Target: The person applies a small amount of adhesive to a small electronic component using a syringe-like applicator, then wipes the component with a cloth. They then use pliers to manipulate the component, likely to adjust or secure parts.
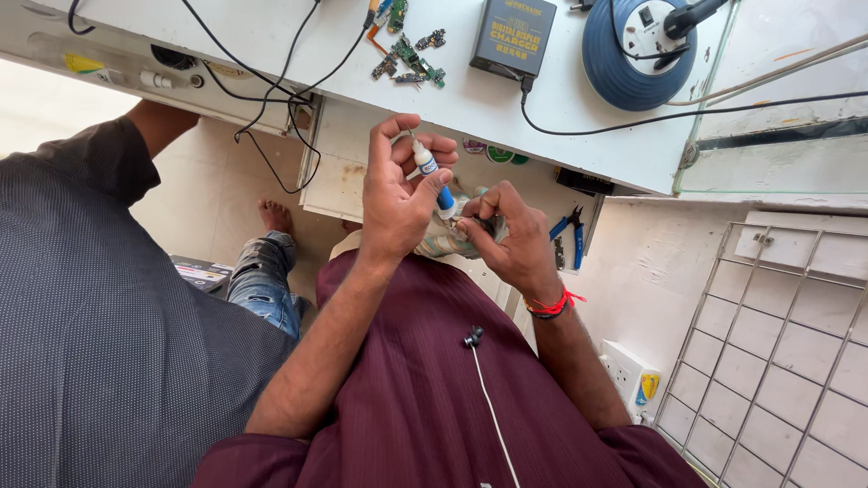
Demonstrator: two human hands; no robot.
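Centrally, a small white dropper bottle (432, 178) with a blue cap end was held up in front of the chest, just below the edge of the white surface (506, 99). Its long axis was tilted, running from upper left to lower right, with the blue end pointed down and to the right toward the other hand. The bottle was gripped by the left hand (398, 194), fingers curled around its upper part and the thumb pressed against its side. The right hand (511, 239) was closed around a crumpled, pale cloth-like bundle (443, 242), which lay directly under the bottle's lower tip; whether the tip touched it could not be told. The left hand was thus on the bottle itself, with the right hand just beside and slightly lower. A red thread band (551, 305) was worn on the right wrist.

Further out, small green circuit boards (409, 56) were scattered on the surface, near a dark box-shaped charger (514, 36) and a blue round cable reel (633, 50), with black cables trailed across. Blue-handled pliers (571, 230) were seen in an open drawer below the edge. An earphone on a white wire (479, 370) hung over the maroon shirt. At the left, another person's grey dotted sleeve (90, 298) was seen.
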